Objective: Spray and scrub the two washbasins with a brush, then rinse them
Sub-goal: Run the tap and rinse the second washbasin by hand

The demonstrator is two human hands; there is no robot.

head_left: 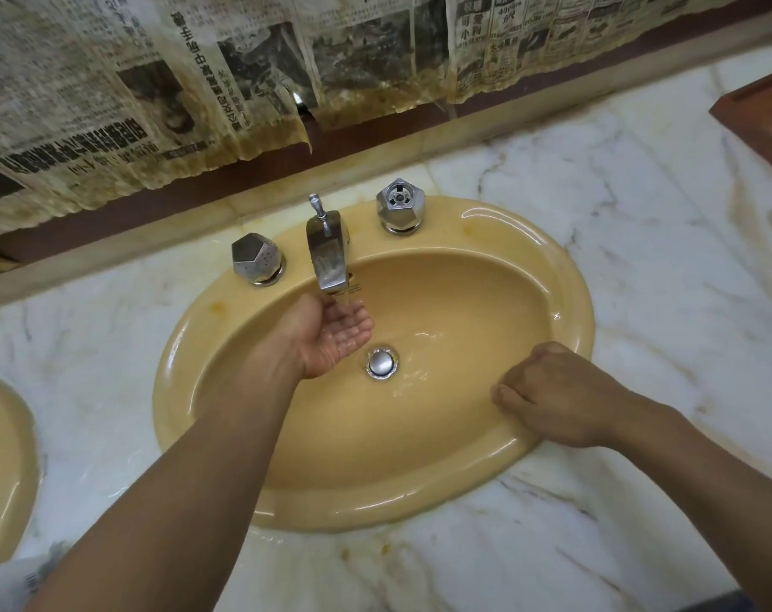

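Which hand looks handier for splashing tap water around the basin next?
Probably the left hand: it is cupped, palm up, right under the running spout. The right hand rests with fingers curled on the basin's inner right slope, away from the stream.

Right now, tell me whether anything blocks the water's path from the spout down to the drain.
Yes. The left hand is cupped palm-up directly under the spout, catching the stream before it reaches the drain plug. The right hand rests on the yellow basin wall to the right, clear of the flow.
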